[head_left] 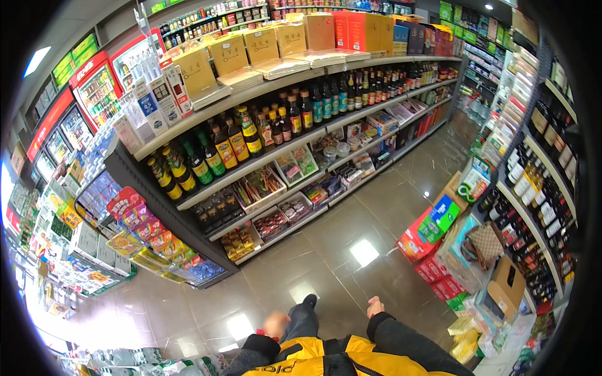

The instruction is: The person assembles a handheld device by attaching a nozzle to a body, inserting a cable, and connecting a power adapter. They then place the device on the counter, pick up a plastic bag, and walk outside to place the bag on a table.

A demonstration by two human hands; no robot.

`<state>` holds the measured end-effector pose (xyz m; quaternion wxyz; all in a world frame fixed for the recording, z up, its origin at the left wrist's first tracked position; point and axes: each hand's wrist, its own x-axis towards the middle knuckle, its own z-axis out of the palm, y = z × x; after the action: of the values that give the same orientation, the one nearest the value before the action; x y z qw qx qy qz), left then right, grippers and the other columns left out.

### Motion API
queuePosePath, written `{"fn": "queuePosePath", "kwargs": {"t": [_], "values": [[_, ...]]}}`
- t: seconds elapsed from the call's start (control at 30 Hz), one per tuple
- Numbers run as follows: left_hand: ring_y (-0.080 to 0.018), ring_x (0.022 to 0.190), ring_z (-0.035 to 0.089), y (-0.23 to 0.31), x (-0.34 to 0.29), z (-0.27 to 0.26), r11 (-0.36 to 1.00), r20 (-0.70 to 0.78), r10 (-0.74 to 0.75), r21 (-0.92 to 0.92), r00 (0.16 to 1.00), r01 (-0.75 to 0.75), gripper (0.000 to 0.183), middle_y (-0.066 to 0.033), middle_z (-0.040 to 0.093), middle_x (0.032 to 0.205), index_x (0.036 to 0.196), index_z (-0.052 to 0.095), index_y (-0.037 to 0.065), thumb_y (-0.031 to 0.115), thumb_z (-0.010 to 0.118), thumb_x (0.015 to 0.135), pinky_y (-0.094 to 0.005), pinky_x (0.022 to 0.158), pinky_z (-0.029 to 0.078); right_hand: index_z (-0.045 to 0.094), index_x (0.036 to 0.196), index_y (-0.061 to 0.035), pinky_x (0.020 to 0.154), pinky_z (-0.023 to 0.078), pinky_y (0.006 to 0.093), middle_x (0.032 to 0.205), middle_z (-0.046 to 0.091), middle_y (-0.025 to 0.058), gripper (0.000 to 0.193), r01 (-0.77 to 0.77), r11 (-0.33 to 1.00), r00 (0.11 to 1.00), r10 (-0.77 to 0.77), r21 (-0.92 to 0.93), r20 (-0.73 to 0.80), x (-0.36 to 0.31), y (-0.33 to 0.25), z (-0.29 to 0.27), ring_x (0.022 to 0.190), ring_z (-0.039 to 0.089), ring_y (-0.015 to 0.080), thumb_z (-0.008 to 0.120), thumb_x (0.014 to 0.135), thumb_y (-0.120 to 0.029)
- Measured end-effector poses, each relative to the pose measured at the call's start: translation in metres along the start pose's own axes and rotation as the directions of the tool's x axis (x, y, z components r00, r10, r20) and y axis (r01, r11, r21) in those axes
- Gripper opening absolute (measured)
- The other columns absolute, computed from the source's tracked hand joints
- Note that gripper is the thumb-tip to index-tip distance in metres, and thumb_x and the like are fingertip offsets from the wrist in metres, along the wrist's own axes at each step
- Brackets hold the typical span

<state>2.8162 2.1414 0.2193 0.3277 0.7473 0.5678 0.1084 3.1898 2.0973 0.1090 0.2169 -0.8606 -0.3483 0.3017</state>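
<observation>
My left hand (276, 324) hangs low in front of me, smeared by motion, so its fingers cannot be made out. Bits of red show beside it; whether it holds them is unclear. To the right, my right hand (375, 308) is loosely curled over the floor, touching nothing, with no object visible in it. Dark sleeves and a yellow jacket (307, 348) come in from the lower edge. One dark shoe (310, 300) points ahead between the hands. Both hands are well away from the long shelf unit (342, 127) in front, which carries several rows of sauce bottles (248, 133).
Gold gift boxes (229, 53) line the shelf's top. Hanging snack packets (147, 229) cover its left end. At right, red cartons (433, 269) and an open cardboard box (505, 287) stand before wine shelves (530, 200). Tiled floor (326, 250) runs between. Drinks fridges (94, 88) stand far left.
</observation>
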Motion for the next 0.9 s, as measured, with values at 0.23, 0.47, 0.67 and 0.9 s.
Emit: {"fn": "queuePosePath", "kwargs": {"t": [0.23,0.47,0.67,0.9], "values": [[-0.0320,0.082,0.063,0.049,0.249,-0.050,0.912,-0.146,0.365,-0.144,0.919,-0.385,0.020,-0.0144,0.063,0.085,0.088,0.069,0.008,0.001,0.051,0.082,-0.0385,0.073,0.052,0.059,0.085,-0.0049,0.079,0.049,0.0457,0.088,0.063,0.0237,0.006,-0.071,0.995,0.985,0.058,-0.074,-0.165,0.157,0.024,-0.006,0.091,0.061,0.0411,0.057,0.080,-0.006],[-0.0364,0.072,0.063,0.245,0.459,-0.043,0.782,0.138,0.622,-0.161,0.771,-0.602,0.028,-0.0181,0.065,0.076,0.078,0.065,0.001,0.020,0.053,0.096,-0.0416,0.066,0.050,0.067,0.088,-0.0046,0.081,0.052,0.0439,0.096,0.067,0.0209,0.014,-0.462,0.865,0.842,0.497,0.194,-0.209,0.190,0.008,-0.067,0.097,0.064,0.0367,0.058,0.084,-0.015],[-0.0390,0.070,0.065,0.348,0.575,0.039,0.744,0.375,0.653,-0.152,0.658,-0.651,0.032,-0.0202,0.065,0.073,0.079,0.066,0.004,0.029,0.055,0.095,-0.0460,0.064,0.051,0.070,0.093,-0.0089,0.077,0.052,0.0428,0.095,0.068,0.0156,0.020,-0.668,0.736,0.723,0.677,-0.114,0.138,0.259,0.098,-0.091,0.091,0.065,0.0327,0.054,0.087,-0.020],[-0.0396,0.076,0.066,0.301,0.716,0.048,0.812,0.458,0.482,0.087,0.747,-0.577,0.029,-0.0215,0.067,0.078,0.086,0.069,0.003,0.031,0.061,0.088,-0.0466,0.068,0.052,0.073,0.085,-0.0135,0.065,0.053,0.0431,0.081,0.070,0.0097,0.025,-0.246,0.921,0.965,0.202,-0.304,-0.169,0.511,0.096,-0.179,0.074,0.068,0.0283,0.050,0.088,-0.024]]}}
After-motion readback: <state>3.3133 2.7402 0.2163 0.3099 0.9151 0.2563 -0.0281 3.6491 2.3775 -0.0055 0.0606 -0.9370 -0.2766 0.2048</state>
